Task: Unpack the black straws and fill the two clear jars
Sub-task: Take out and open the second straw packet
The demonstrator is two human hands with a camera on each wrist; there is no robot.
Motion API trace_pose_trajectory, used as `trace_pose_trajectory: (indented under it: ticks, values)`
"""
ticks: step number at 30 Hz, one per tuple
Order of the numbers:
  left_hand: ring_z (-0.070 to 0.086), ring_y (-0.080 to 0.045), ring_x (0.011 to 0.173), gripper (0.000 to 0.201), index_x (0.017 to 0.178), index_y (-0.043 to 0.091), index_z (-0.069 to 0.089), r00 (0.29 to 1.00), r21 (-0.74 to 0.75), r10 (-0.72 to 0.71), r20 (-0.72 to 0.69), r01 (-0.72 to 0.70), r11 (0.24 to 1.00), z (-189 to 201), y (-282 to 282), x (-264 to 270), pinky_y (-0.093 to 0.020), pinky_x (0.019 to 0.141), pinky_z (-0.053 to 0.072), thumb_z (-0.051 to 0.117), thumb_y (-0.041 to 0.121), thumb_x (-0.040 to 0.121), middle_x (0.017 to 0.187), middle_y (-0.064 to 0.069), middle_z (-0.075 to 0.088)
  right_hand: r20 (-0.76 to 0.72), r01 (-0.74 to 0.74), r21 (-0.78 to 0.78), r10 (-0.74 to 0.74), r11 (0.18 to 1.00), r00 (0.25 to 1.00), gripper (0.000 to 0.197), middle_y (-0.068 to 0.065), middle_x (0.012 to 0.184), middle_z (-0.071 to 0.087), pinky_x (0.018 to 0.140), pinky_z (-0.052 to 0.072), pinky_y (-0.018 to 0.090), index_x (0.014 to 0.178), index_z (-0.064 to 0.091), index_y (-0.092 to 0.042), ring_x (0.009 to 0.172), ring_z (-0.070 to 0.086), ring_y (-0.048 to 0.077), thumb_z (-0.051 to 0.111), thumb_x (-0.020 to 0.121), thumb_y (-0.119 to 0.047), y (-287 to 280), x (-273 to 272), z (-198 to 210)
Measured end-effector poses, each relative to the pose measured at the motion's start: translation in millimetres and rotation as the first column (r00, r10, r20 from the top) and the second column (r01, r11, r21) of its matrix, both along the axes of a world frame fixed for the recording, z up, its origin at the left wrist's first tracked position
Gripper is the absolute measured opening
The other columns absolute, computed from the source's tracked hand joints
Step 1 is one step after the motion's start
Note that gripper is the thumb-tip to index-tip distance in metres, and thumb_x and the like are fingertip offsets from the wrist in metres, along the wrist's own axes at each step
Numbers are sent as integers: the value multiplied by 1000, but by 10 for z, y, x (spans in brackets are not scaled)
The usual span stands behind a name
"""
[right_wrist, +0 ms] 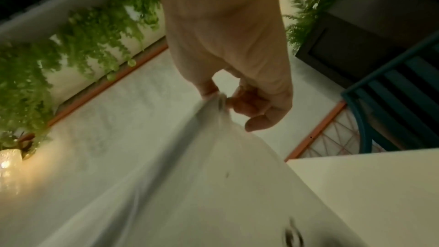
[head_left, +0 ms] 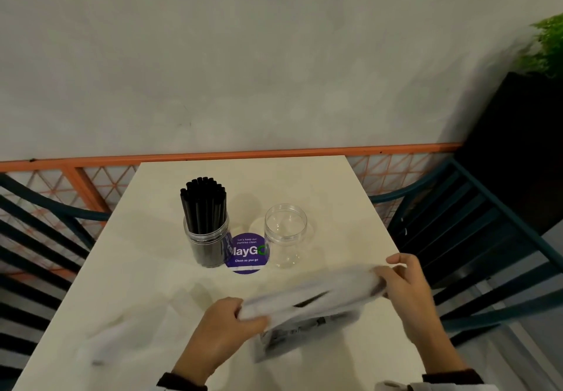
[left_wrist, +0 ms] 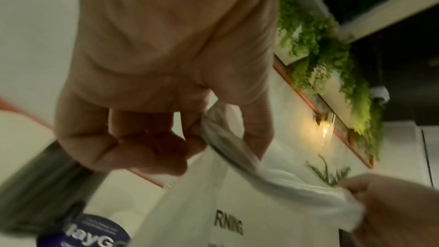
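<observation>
Thin, crinkled translucent plastic forms the straw bag [head_left: 307,305], stretched taut and motion-blurred between both hands over the near part of the matte cream desk [head_left: 146,268]; black print shows on its hanging lower panel. The left hand [head_left: 222,326] has its fingers curled tight round one bunched end; the right hand [head_left: 405,287] pinches the other end between thumb and fingertips, its remaining fingers loosely bent. Beyond the left hand stands a ribbed clear jar [head_left: 207,238] packed with upright black straws [head_left: 203,198]. Beyond and between the hands, the second clear jar [head_left: 285,235] stands empty, beside a round purple sticker [head_left: 247,253].
</observation>
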State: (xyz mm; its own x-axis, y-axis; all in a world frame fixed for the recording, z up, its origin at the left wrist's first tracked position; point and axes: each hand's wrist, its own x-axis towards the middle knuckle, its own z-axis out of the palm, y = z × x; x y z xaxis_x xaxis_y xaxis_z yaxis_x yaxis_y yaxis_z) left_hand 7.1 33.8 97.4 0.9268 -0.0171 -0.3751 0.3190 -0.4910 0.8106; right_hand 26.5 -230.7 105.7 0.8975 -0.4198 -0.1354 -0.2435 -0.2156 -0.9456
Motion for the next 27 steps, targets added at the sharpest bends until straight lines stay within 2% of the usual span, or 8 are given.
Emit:
trace_pose_trajectory:
  ticks: [5,11,14,18,20,22,25,27]
  values:
    - [50,-14,66,25,76,6,59,997,85,-64,46,60,995,-14,55,4,-23,59,38,70,28,73,78,-7,58,13,-43,-244,47,969,999,6,5,75,60,66,49,36,93,59,-15,70,57,23,54,91,-18,-20,30,95]
    - [60,-19,71,17,91,21,49,992,-103,66,111,-55,993,13,-5,-3,-23,65,48,62,28,83,89,-9,63,-130,-196,-132,179,972,975,15,10,86,70,76,57,41,86,67,-11,80,65,27,58,89,-23,106,8,-66]
    - [66,-23,75,16,90,16,52,957,-235,259,132,-223,946,15,-30,11,-28,69,56,62,27,84,90,-9,64,-162,-228,140,250,963,955,24,22,92,68,81,56,42,87,68,-1,88,63,36,47,95,-11,134,8,-98]
    - [66,-24,75,14,81,13,66,940,-220,300,166,-261,940,-98,62,50,-31,70,57,57,22,88,86,-8,67,-223,-76,674,301,735,927,19,15,82,65,63,45,33,81,67,6,74,56,26,49,80,0,84,-21,23]
    - [65,-26,72,20,76,13,67,947,-200,279,160,-246,948,-171,93,63,-30,67,57,54,17,90,82,-12,68,-304,48,757,286,651,909,6,10,68,48,53,32,30,58,52,-6,62,42,24,50,62,-3,98,-24,72]
    - [63,-24,71,25,74,13,67,959,-215,258,117,-229,949,-214,102,76,-24,62,55,50,15,92,84,-15,68,-358,176,796,216,579,908,22,5,64,35,55,23,29,47,39,-13,59,34,22,38,67,-4,123,-43,90]
    - [61,-22,78,28,81,10,66,971,-323,239,0,-226,919,-204,84,98,-23,63,52,44,16,95,90,-16,68,-321,150,843,257,517,912,43,10,64,54,58,26,30,40,58,-5,61,42,26,31,74,-8,173,-120,235]
    - [61,-22,85,29,87,12,65,968,-407,241,-66,-246,880,-155,66,110,-29,71,51,39,20,96,95,-10,68,-257,57,821,279,568,925,45,13,65,66,61,35,33,56,68,-1,67,51,30,36,82,-17,181,-149,282]
